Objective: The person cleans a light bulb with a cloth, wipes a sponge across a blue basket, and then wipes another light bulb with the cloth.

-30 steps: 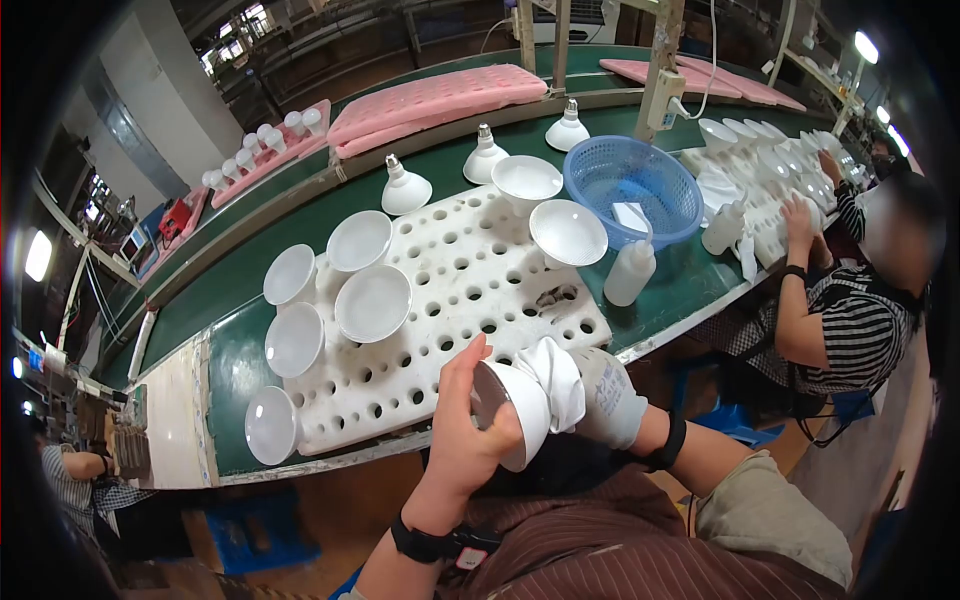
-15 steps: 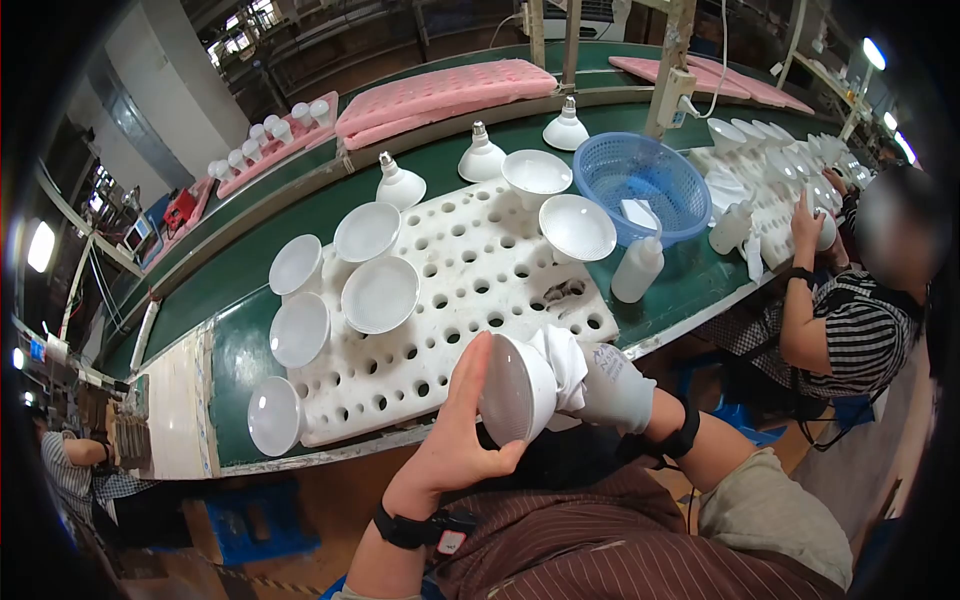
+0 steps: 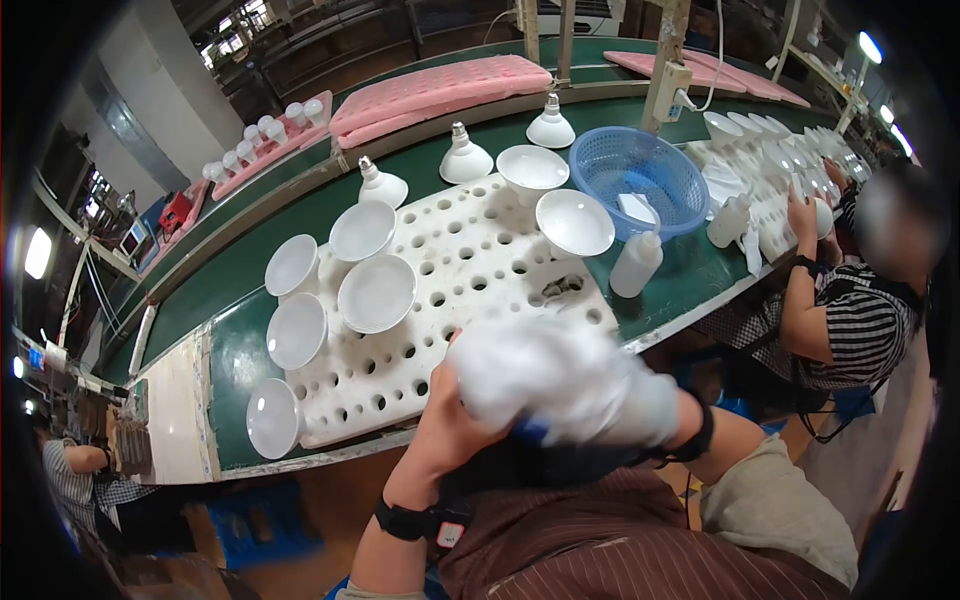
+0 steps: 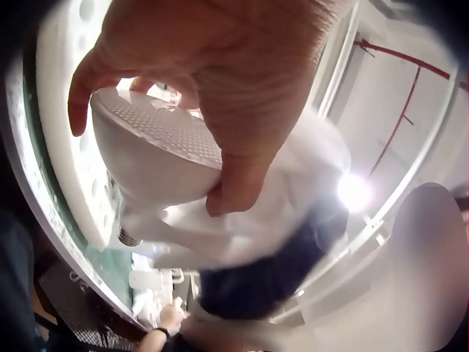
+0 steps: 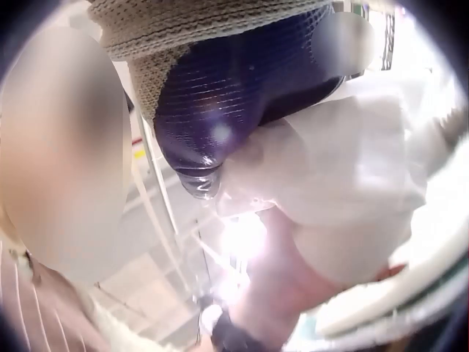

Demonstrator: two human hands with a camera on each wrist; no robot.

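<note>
My bare left hand (image 3: 440, 430) holds a white reflector bulb (image 4: 146, 165) by its wide rim, thumb on one side and fingers on the other. In the left wrist view the bulb's dimpled face is up by the palm, and its metal screw base (image 4: 128, 236) points down and away. My right hand (image 5: 220, 95), in a knit glove with a shiny dark purple coating, grips a white cloth (image 5: 344, 161) around the bulb's outer side. Motion blurs the cloth in the head view, where it hides most of the bulb.
Ahead lies a white foam tray (image 3: 450, 265) of holes, with several bulbs standing face up along its edges. Beyond are upright bulbs (image 3: 466, 158), a blue basket (image 3: 637, 180) and a squeeze bottle (image 3: 636, 264). Another person (image 3: 850, 310) works at the right.
My gloved right hand and the cloth have swung left over the bulb, covering what showed of it before. The left hand keeps its hold on the rim.
</note>
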